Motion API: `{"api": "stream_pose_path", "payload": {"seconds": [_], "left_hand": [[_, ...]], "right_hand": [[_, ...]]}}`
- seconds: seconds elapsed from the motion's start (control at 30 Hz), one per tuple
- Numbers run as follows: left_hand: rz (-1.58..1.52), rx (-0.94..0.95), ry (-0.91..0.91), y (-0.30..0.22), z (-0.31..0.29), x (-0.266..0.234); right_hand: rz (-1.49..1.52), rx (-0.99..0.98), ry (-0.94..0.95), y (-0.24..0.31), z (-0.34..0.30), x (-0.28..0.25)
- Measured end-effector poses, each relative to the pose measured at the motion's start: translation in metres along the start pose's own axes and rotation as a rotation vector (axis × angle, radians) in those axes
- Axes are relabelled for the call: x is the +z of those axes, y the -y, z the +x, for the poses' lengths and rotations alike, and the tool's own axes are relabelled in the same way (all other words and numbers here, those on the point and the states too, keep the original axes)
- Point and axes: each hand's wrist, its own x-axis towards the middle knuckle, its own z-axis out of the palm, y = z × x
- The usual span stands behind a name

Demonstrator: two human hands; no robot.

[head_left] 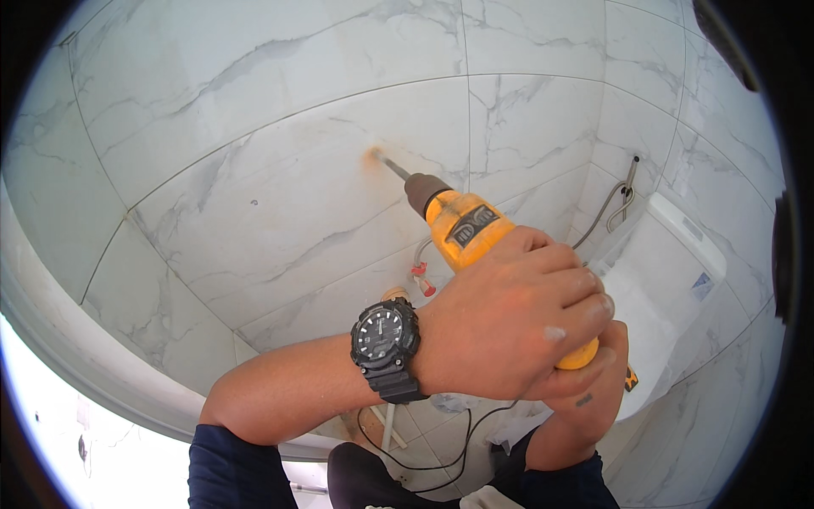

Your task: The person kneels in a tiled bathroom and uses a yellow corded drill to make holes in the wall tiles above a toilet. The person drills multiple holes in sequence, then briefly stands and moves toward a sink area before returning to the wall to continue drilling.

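A yellow power drill (462, 227) is angled up and to the left at the white marble-patterned wall tile (305, 182). Its bit (390, 165) meets the tile inside a patch of orange-brown dust (370, 159), and how deep it sits cannot be seen. My left hand (521, 314), below a black wristwatch (386, 339), is closed over the drill's body. My right hand (612, 360) is behind it at the drill's rear, closed around the handle, its fingers largely covered by the left hand. To the left of the bit, the tile has a small round mark (254, 202).
A white toilet (653, 297) stands at right, with a grey flexible hose (626, 191) on the wall behind it. A red-tipped pipe fitting (421, 278) shows beneath the drill. Black cable (465, 441) loops across the floor. A curved pale rim (93, 360) borders the left side.
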Motion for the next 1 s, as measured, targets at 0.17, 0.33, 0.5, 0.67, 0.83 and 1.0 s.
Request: {"api": "stream_pose_path", "payload": {"seconds": [0.17,0.33,0.5,0.67,0.83,1.0], "left_hand": [[-0.003,-0.006,0.012,-0.0001,0.0004,0.0008],[-0.011,-0.003,-0.002,-0.0004,-0.0004,0.0006],[-0.009,-0.008,-0.022,-0.0008,-0.0006,0.0012],[0.003,-0.006,-0.02,0.0001,0.0008,0.0021],[0.012,-0.005,-0.03,0.0015,0.0009,0.0018],[0.008,-0.011,-0.028,0.002,0.0007,0.0027]], "right_hand": [[0.001,0.039,-0.008,0.0022,-0.0006,-0.0014],[0.013,0.046,0.012,0.0076,-0.0031,-0.0027],[-0.031,0.028,0.018,0.007,-0.0035,-0.0032],[-0.081,-0.013,0.004,0.0064,-0.0009,-0.0022],[-0.043,-0.117,-0.054,0.0038,0.0023,0.0033],[-0.095,-0.059,0.023,-0.0002,0.0044,-0.0019]]}}
